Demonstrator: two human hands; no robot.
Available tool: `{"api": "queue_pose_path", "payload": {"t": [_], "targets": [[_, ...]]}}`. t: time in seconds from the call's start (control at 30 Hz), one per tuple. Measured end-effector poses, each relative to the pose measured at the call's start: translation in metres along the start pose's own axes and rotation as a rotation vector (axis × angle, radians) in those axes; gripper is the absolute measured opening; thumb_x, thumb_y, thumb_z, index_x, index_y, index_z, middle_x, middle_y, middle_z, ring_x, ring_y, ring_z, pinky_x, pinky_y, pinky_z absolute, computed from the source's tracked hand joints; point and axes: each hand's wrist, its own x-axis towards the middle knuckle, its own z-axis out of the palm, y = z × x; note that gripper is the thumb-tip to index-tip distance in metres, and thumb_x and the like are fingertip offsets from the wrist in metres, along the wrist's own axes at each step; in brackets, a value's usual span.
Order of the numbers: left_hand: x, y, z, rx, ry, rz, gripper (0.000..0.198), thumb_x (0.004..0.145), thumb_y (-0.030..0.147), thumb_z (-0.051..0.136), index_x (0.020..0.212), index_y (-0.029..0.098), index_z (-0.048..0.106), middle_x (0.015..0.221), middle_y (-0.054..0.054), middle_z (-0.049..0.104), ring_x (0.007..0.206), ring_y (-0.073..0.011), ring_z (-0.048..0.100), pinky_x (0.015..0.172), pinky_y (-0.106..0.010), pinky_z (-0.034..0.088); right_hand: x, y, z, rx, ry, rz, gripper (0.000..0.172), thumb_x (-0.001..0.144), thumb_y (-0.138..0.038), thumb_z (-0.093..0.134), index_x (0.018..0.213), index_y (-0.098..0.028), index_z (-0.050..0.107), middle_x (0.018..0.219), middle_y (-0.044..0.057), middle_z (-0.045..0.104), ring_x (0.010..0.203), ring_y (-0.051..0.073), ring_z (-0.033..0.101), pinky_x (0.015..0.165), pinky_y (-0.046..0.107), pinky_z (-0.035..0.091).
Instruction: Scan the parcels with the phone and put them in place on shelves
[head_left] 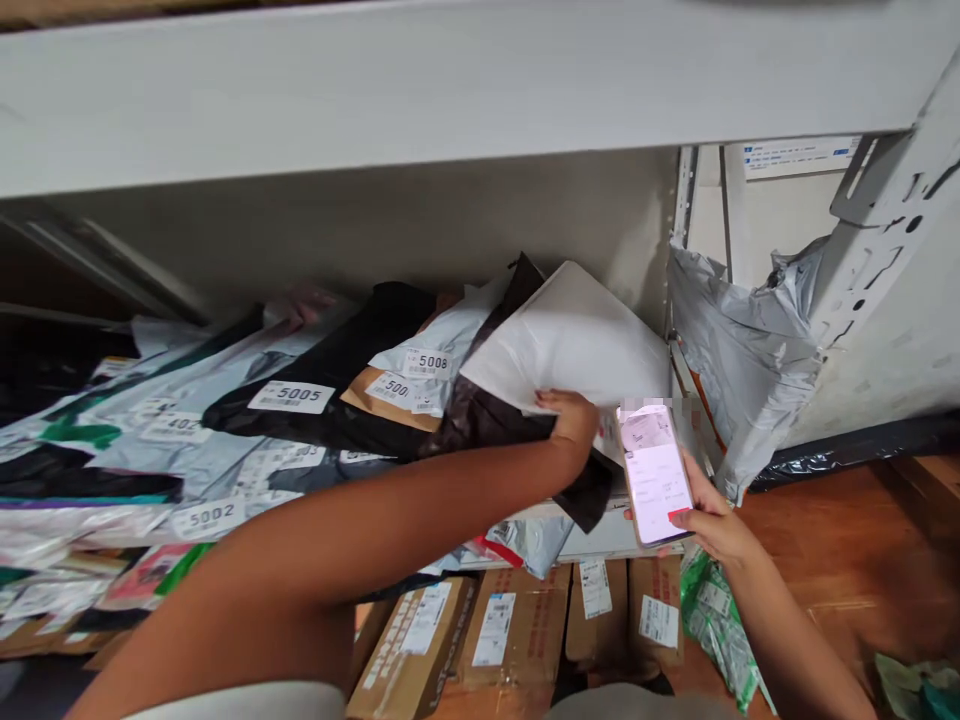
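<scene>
My left hand [574, 428] reaches across the shelf, its fingers closed on the lower edge of a white mailer bag [566, 335]. The bag leans tilted over a dark plastic parcel [487, 415]. My right hand [711, 512] holds a smartphone [660, 480] upright, with the lit screen towards me. The right thumb rests near a red button low on the screen. Left of the dark parcel lie a grey parcel labelled 5008 [442, 335] and a black parcel labelled 5005 [322, 370]. Part of the white bag's lower side is hidden behind my left hand.
Several labelled parcels fill the shelf's left side. Overhead runs a grey shelf beam [450, 90]. A perforated upright post [870, 260] stands at the right, beside a grey plastic parcel [750, 330]. Cardboard boxes [517, 630] and a green-white package [716, 620] lie below.
</scene>
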Motion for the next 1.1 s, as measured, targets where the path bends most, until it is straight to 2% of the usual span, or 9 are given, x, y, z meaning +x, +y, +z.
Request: {"api": "queue_pose_path", "payload": {"t": [0.2,0.37,0.5,0.63,0.7,0.77,0.83,0.93,1.1], "targets": [[-0.033,-0.002,0.017,-0.001,-0.108,0.031,0.050,0.085,-0.010,0.040,0.128,-0.009,0.066,0.130,-0.040,0.059,0.116,-0.0540,0.061,0.084,-0.069,0.059,0.049,0.031,-0.038,0.039,0.556,-0.315,0.066,0.070,-0.036,0.080,0.132,-0.034,0.060,0.129,0.004,0.072,0.109,0.032,0.072,0.080,0.042,0.062],[-0.047,-0.017,0.025,0.049,-0.094,0.134,0.057,0.090,-0.005,0.033,0.140,0.002,0.061,0.135,-0.038,0.057,0.117,-0.0520,0.063,0.079,-0.070,0.061,0.129,0.051,-0.067,-0.037,1.000,-0.484,0.057,0.071,-0.039,0.076,0.124,-0.030,0.059,0.127,0.001,0.071,0.113,0.024,0.068,0.098,0.041,0.055],[-0.058,-0.029,0.017,0.101,-0.087,0.233,0.053,0.093,0.001,0.036,0.140,0.005,0.062,0.137,-0.036,0.059,0.117,-0.0492,0.066,0.076,-0.060,0.063,0.172,0.058,-0.083,-0.008,1.035,-0.495,0.054,0.071,-0.041,0.074,0.121,-0.029,0.055,0.117,-0.001,0.072,0.101,0.021,0.071,0.088,0.037,0.059],[-0.083,-0.080,-0.001,-0.081,0.124,0.431,0.038,0.096,0.020,0.055,0.130,0.013,0.069,0.135,-0.026,0.067,0.122,-0.0392,0.067,0.102,-0.061,0.054,0.193,0.058,-0.092,0.019,0.962,-0.476,0.052,0.068,-0.038,0.078,0.116,-0.029,0.059,0.105,-0.004,0.075,0.088,0.018,0.073,0.073,0.029,0.060],[-0.103,-0.113,-0.001,-0.207,0.346,0.276,0.051,0.092,0.042,0.066,0.137,0.018,0.064,0.141,-0.023,0.063,0.130,-0.0398,0.060,0.113,-0.069,0.040,0.201,0.056,-0.095,0.040,0.901,-0.461,0.049,0.066,-0.036,0.079,0.112,-0.029,0.062,0.099,-0.005,0.076,0.081,0.017,0.073,0.066,0.026,0.059],[-0.118,-0.139,0.008,-0.361,0.477,-0.123,0.074,0.086,0.054,0.069,0.146,0.012,0.053,0.141,-0.027,0.060,0.129,-0.0417,0.059,0.109,-0.069,0.043,0.210,0.052,-0.097,0.066,0.851,-0.437,0.044,0.066,-0.036,0.078,0.107,-0.028,0.064,0.091,-0.005,0.076,0.073,0.016,0.072,0.060,0.025,0.059],[-0.121,-0.155,0.017,-0.596,0.360,-0.372,0.067,0.090,0.046,0.063,0.141,0.005,0.054,0.123,-0.025,0.069,0.111,-0.0359,0.070,0.093,-0.053,0.058,0.222,0.048,-0.100,0.089,0.819,-0.401,0.036,0.066,-0.036,0.077,0.099,-0.025,0.066,0.083,-0.004,0.076,0.065,0.015,0.071,0.056,0.025,0.058],[-0.102,-0.161,0.013,-0.854,0.134,-0.282,0.037,0.096,0.025,0.046,0.124,0.013,0.067,0.102,-0.012,0.077,0.090,-0.0236,0.075,0.079,-0.032,0.058,0.241,0.041,-0.104,0.103,0.790,-0.346,0.027,0.070,-0.039,0.074,0.090,-0.023,0.067,0.074,-0.003,0.075,0.060,0.015,0.071,0.056,0.025,0.058],[-0.055,-0.166,-0.038,-0.524,0.195,-0.404,0.045,0.093,0.021,0.049,0.136,0.017,0.063,0.103,-0.015,0.076,0.094,-0.0304,0.072,0.082,-0.041,0.056,0.258,0.035,-0.105,0.091,0.765,-0.334,0.027,0.078,-0.046,0.073,0.090,-0.022,0.068,0.075,-0.002,0.077,0.065,0.017,0.072,0.066,0.029,0.061]]}}
